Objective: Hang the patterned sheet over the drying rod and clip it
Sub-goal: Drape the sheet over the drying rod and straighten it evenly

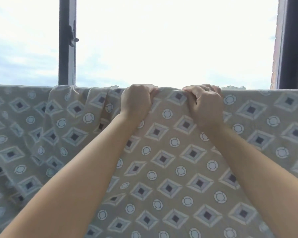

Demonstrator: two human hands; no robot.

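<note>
The patterned sheet (170, 169), beige with grey diamonds and white rings, hangs across the whole view, draped over a rod that the cloth hides. My left hand (136, 100) grips the sheet's top fold near the middle, fingers curled over the edge. My right hand (205, 103) grips the same fold a little to the right, fingers also curled over it. Between the hands the fold bulges up slightly. Left of my left hand the cloth is bunched into vertical folds (79, 107). I see no clip.
Behind the sheet is an open window with bright cloudy sky. A dark window frame post (67, 42) with a latch stands at upper left. Another dark frame (294, 43) and a brick wall edge stand at the right.
</note>
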